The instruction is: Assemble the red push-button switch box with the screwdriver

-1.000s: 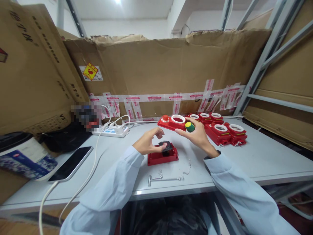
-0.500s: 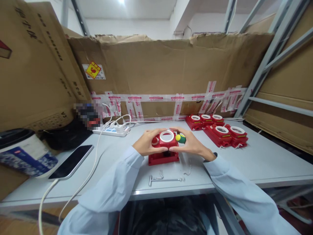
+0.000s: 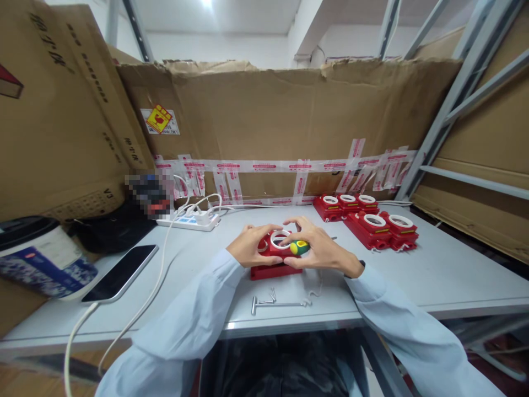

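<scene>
A red box-shaped housing [image 3: 276,271] sits on the table in front of me, with a white ring [image 3: 271,239] around the round window on its top part. My left hand [image 3: 253,245] is closed on the left side of that top part, thumb along the front edge. At the right side, my right hand [image 3: 320,248] curls with its thumb at the front edge of the housing. Tucked in it is a screwdriver with a green and yellow handle [image 3: 301,247]; its shaft pokes out behind the hand. Fingers hide much of the housing.
Nearer me lie a T-handle wrench [image 3: 279,304], several small screws [image 3: 271,296] and a white cord [image 3: 317,289]. Several red housings [image 3: 374,234] stand at back right. To the left are a phone [image 3: 122,273], a power strip [image 3: 188,220], cables and a tub [image 3: 45,259].
The top part of the housing has come down closer to its base, and the dark gap at the front no longer shows. The screwdriver handle has shifted left and nearer me with my right hand.
</scene>
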Demonstrator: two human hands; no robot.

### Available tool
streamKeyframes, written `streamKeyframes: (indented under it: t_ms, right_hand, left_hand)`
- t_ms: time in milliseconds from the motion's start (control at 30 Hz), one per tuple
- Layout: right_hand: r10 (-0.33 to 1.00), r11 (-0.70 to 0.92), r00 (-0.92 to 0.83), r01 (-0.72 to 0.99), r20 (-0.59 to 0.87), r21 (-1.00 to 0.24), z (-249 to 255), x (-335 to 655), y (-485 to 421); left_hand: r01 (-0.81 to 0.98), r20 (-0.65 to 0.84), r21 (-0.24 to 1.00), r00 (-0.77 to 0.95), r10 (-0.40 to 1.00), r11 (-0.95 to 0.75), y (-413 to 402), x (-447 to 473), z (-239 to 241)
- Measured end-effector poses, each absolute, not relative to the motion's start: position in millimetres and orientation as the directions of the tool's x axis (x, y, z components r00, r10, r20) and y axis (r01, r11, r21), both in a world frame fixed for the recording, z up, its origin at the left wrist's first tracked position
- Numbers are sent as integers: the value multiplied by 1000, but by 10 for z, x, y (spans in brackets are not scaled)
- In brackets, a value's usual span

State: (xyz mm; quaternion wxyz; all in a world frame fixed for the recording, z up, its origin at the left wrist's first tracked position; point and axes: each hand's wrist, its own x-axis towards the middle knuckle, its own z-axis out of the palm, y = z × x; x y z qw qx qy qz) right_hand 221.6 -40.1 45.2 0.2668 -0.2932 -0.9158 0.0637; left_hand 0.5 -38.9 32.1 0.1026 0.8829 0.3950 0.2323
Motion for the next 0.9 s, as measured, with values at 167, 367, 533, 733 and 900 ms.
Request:
streamKeyframes:
  t_ms: [167, 367, 533, 733, 900]
  right_hand:
    - [597, 802, -692, 524, 405, -286, 433, 2227, -399]
    - [618, 786, -687, 527, 383, -322, 432, 2235, -398]
    - [621, 782, -692, 521, 367, -342, 422, 2241, -387]
    - [602, 798, -700, 506, 383, -328, 415, 2254, -378]
    - [606, 793, -710, 503, 360, -344, 434, 2261, -387]
  left_hand:
    - [668, 287, 358, 587, 757, -653, -391, 20, 280]
    - [667, 266, 364, 594, 759, -650, -393, 28, 257]
    - [652, 246, 390, 607, 756, -650, -390, 26, 277]
    - [637, 253, 403, 612, 749, -657, -374, 24, 287]
    - [628, 276, 395, 615, 739, -670, -356, 15, 275]
